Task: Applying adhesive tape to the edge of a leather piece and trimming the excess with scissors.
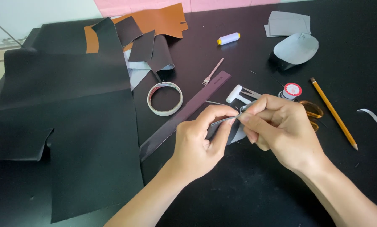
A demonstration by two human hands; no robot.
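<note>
We pinch a small dark leather piece [222, 126] between left hand [199, 141] and right hand [281, 126], both grips closed; slack fingertips risk it twisting or slipping.

Black table with leather-working bits spread over it

A black table [247, 193] carries a large dark leather sheet [70, 126] on the left, brown leather [159, 21] far behind it, a tape roll [165, 98] and a long dark ruler [184, 113] in the middle, a thread spool [228, 38] and grey paper patterns [291, 35] far right, and a pencil [334, 113] on the right.
</note>
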